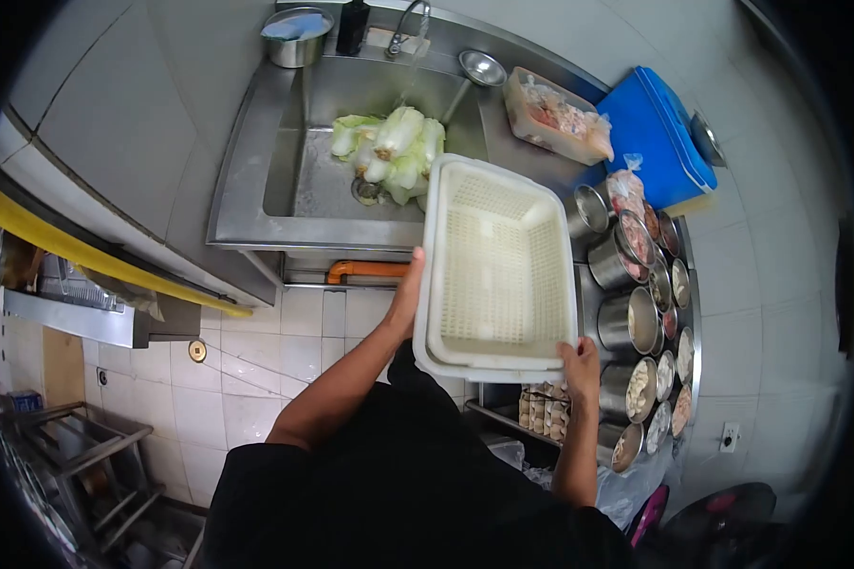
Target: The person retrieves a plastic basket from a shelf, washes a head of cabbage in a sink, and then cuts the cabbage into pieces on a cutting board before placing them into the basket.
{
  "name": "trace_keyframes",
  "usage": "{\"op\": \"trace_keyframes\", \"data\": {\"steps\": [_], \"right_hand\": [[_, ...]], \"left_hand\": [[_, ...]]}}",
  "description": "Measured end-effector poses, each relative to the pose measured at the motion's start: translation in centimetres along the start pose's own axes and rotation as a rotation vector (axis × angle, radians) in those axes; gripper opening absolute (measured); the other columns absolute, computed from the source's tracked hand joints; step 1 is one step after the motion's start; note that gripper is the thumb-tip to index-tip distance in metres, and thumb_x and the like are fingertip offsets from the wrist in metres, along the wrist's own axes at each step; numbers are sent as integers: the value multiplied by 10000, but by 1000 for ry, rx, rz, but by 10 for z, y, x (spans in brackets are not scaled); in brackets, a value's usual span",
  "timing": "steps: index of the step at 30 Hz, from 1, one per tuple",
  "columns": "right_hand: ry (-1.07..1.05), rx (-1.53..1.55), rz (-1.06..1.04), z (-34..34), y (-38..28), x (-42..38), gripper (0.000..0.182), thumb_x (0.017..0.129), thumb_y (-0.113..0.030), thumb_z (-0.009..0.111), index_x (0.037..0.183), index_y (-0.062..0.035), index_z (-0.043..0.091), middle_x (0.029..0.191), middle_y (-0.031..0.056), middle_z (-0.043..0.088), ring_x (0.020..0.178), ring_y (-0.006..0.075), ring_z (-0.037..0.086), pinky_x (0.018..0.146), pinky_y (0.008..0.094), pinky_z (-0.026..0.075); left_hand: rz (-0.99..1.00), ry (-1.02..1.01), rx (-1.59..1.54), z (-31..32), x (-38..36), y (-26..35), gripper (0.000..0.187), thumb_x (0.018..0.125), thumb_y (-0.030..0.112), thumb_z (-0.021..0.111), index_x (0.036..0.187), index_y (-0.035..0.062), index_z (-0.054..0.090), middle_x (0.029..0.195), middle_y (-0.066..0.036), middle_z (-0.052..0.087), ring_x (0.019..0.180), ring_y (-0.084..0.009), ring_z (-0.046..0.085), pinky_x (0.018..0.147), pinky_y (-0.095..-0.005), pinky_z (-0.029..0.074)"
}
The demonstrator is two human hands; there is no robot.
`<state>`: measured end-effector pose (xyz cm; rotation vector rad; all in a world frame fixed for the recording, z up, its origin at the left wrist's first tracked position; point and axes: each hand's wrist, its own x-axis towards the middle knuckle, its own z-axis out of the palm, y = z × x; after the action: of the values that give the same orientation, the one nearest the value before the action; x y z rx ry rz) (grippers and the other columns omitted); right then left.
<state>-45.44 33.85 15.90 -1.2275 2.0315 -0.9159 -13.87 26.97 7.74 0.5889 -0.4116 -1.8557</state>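
Note:
A white plastic draining basket (493, 256) with a mesh bottom sits nested in a slightly larger white tub (423, 332). My left hand (407, 296) grips the left side of this stack, most of its fingers hidden beneath the tub. At the near right corner, my right hand (582, 368) is closed on the rim. The stack is held in front of my body, overlapping the right end of the sink. Several napa cabbages (400, 142) lie piled in the steel sink (289, 142), beyond the basket, and water runs onto them from the tap (410, 21).
Along the right counter stand several steel pots (626, 321) of food, a blue cooler box (647, 133) and a plastic tub of raw meat (558, 116). Egg trays (544, 412) sit below. A metal rack (90, 455) stands at lower left, on the tiled floor.

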Motion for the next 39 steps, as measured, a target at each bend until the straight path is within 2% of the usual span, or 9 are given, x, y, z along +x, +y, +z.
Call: {"op": "trace_keyframes", "data": {"steps": [13,20,22,23,26,28,30,31,39], "right_hand": [[12,-418,-249,-13,-59,-3,370,769,-253,670,922,43,512,710,142,570,656,202,545,610,330,453],[24,-59,-401,-7,-74,12,314,769,-147,660,951,24,469,823,95,563,747,175,561,645,309,459],[44,242,-535,2,-89,7,367,775,-101,644,1075,38,485,888,93,575,769,148,554,655,288,458],[-25,178,-404,-6,-119,-14,483,810,-55,609,1272,-44,469,1080,78,545,989,130,514,729,266,462],[-204,-45,-500,-9,-109,-2,525,813,-88,647,1316,-115,497,1132,74,546,989,147,525,725,255,464],[-326,-181,-388,-20,-117,-3,470,756,-172,759,1185,-109,579,1196,93,538,1030,205,530,799,279,456],[-418,-242,-868,-23,-132,-11,549,649,-254,849,1109,-116,582,1294,189,487,1188,304,487,928,338,411],[-429,-246,-883,-25,-145,-19,548,609,-314,864,1024,-116,566,1371,299,373,1396,438,158,1075,432,275],[-126,-157,-1046,2,-156,-25,453,585,-148,867,946,-115,594,1307,284,460,1331,453,306,972,415,416]], "left_hand": [[-19,-97,-32,-3,-4,5,779,937,636,243,1401,17,335,1334,-191,468,1182,-257,520,964,-354,461],[30,-82,-93,-4,3,0,787,921,649,291,1434,52,290,1407,-150,413,1224,-275,477,1003,-384,425],[71,10,-163,-14,7,-5,754,934,621,309,1425,49,313,1419,-127,401,1249,-267,441,1020,-380,389],[75,-5,-152,-13,4,-3,754,934,621,309,1425,49,313,1419,-127,401,1249,-267,441,1020,-380,389],[179,-27,-163,-8,10,13,727,930,603,343,1413,59,338,1388,-124,428,1221,-267,454,987,-390,404],[170,-47,-160,-11,17,28,709,909,571,413,1391,54,358,1324,-144,473,1175,-288,487,958,-414,431],[141,-64,-205,8,14,52,687,897,542,435,1375,52,376,1301,-129,488,1152,-282,501,949,-414,435],[135,-81,-225,1,20,59,696,899,553,425,1383,55,371,1317,-122,479,1157,-284,497,950,-416,435],[169,-157,-349,-16,27,57,725,903,609,369,1406,87,365,1388,-116,427,1194,-299,462,989,-425,406]]}}
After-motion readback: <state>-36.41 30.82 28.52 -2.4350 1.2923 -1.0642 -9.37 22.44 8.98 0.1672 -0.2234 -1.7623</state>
